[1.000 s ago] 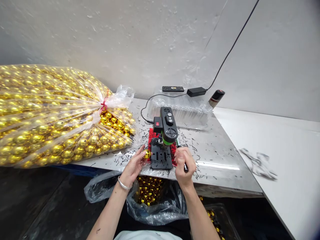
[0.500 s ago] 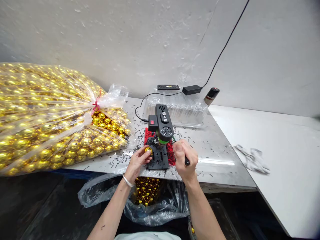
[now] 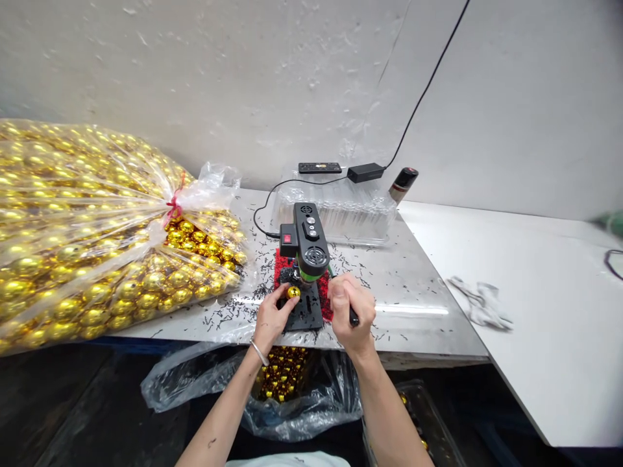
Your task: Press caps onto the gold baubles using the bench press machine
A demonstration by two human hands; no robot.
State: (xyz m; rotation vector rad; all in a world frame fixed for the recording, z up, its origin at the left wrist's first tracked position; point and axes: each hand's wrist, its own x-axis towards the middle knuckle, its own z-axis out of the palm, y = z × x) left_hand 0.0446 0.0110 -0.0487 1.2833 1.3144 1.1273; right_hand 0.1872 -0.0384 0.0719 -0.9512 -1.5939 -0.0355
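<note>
Between the thumb and fingers of my left hand (image 3: 272,318) is a shiny gold ball (image 3: 293,292) with a dark spot on top. It is beside the machine's head, above the black slotted base plate (image 3: 307,312). My right hand (image 3: 351,311) is wrapped round the black lever handle (image 3: 354,318) at the right of a small black bench machine (image 3: 311,240), which resembles a mini drill press. The machine's tool tip is mostly hidden under its head. A red mat (image 3: 325,298) lies beneath, strewn with black shavings.
A large clear bag of gold balls (image 3: 97,259) fills the left. Behind are a clear plastic tray (image 3: 335,217), a power adapter (image 3: 366,172) and a spray can (image 3: 403,184). White gloves (image 3: 479,303) lie right. An open plastic bag (image 3: 302,415) with gold balls hangs below the edge.
The view has shifted slightly right. My left hand has brought the gold ball rightward, nearer the machine's head. My right hand keeps its grip on the lever handle. A green object appears at the right edge.
</note>
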